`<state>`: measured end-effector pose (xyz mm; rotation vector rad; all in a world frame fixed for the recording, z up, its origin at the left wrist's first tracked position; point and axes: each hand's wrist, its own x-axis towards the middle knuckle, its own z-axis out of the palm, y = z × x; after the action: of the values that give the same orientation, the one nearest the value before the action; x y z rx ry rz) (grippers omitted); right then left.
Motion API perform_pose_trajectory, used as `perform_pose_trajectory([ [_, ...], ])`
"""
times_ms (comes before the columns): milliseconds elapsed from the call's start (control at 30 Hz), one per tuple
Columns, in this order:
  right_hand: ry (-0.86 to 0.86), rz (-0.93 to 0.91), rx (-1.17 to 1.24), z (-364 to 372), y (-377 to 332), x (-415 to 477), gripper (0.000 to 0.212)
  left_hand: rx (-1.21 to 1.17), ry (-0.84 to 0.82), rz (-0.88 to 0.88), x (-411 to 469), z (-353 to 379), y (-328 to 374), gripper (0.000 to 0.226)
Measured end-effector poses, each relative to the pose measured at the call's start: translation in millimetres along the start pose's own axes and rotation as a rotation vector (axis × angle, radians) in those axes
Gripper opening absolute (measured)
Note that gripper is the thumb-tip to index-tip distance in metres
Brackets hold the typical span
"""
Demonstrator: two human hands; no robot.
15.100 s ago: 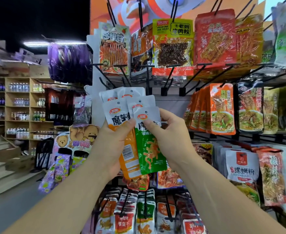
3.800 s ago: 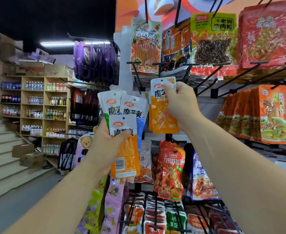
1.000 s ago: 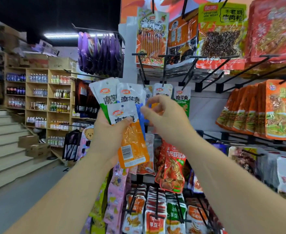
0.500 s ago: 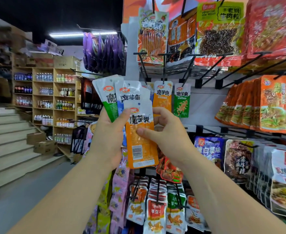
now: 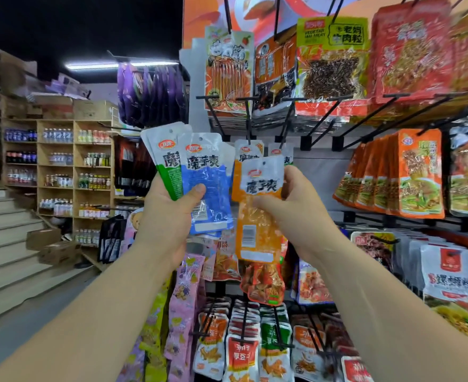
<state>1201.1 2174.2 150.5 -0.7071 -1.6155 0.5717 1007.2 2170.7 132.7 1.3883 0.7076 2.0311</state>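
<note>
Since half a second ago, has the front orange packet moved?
Yes. The orange packet went right, off the blue packet in the left hand, into the right hand grip; it now overlaps the hanging orange packet.

Wooden shelves [image 5: 56,166] left, steps [image 5: 3,244], grey floor [image 5: 20,334], ceiling striplight [image 5: 117,64].

I'm holding both bare forearms up and forward, hands apart. Left hand [image 5: 166,219] is gripping fanned packets [image 5: 208,175], thumb pressing across the front; right hand [image 5: 299,213] is pinching an orange packet [image 5: 257,235], fingers curling behind.
</note>
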Motion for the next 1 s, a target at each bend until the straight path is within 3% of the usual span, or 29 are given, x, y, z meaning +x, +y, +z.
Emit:
perform_pose_trajectory([
  [267,0.131,0.079,-0.008,-22,-18,48,0.019,0.076,-0.009,0.036,25,-8,-14,0.050],
  [400,0.117,0.059,-0.113,-11,-23,62,0.046,0.081,-0.043,-0.011,25,-12,-27,0.050],
  [533,0.156,0.001,-0.228,3,-14,81,0.041,0.060,-0.032,-0.029,25,-18,-34,0.046],
  [667,0.292,-0.044,-0.225,15,-17,97,0.065,-0.003,-0.015,-0.079,23,-25,-43,0.040],
  [833,0.332,-0.087,-0.224,21,-24,114,0.037,0.014,-0.044,-0.084,23,-27,-44,0.041],
  [1000,0.313,-0.021,-0.202,28,-22,124,0.036,0.011,-0.034,-0.080,24,-28,-46,0.042],
])
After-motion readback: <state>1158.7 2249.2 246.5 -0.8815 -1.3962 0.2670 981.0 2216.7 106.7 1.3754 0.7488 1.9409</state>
